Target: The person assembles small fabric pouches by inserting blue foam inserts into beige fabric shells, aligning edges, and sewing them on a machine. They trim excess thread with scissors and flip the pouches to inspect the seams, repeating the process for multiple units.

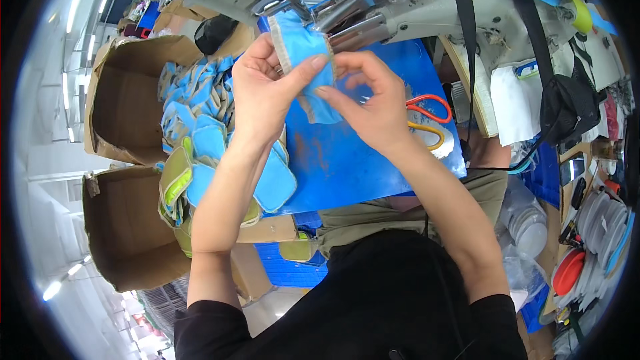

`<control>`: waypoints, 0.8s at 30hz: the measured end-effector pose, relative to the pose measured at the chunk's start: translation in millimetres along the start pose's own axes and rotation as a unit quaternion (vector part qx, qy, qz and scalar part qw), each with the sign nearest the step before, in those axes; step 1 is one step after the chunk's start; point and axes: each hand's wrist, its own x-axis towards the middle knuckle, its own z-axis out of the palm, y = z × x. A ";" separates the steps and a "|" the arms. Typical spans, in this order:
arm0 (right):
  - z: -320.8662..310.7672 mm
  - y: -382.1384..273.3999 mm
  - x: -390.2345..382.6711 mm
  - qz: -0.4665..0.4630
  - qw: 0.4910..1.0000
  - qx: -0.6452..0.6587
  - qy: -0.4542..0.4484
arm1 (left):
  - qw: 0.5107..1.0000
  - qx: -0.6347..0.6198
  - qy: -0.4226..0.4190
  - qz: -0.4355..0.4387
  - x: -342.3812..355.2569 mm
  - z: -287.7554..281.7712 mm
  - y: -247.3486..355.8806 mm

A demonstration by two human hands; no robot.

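Note:
A light blue fabric piece with beige edges (303,47) is held up in front of the sewing machine (427,23). My left hand (260,90) is closed on its left side, with the thumb lying across the blue face. With thumb and fingers, my right hand (373,100) pinches the right edge. The top of the piece reaches up to the metal parts of the machine; whether it is clamped there I cannot tell. Its lower end hangs over the blue tabletop (327,160). To the right of my right hand lie scissors with red and orange handle loops (430,108).
A heap of blue and beige fabric pieces (200,97) lies left of my left arm, with rounded blue pads (275,183) at the table edge. Two cardboard boxes (127,140) (133,227) stand farther left. A black pouch (567,110) hangs at right, above stacked discs (597,227).

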 end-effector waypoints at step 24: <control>-5.1 -14.9 7.3 0.154 0.979 0.127 -0.048 | 0.995 -0.075 -0.014 -0.068 10.8 -2.0 6.5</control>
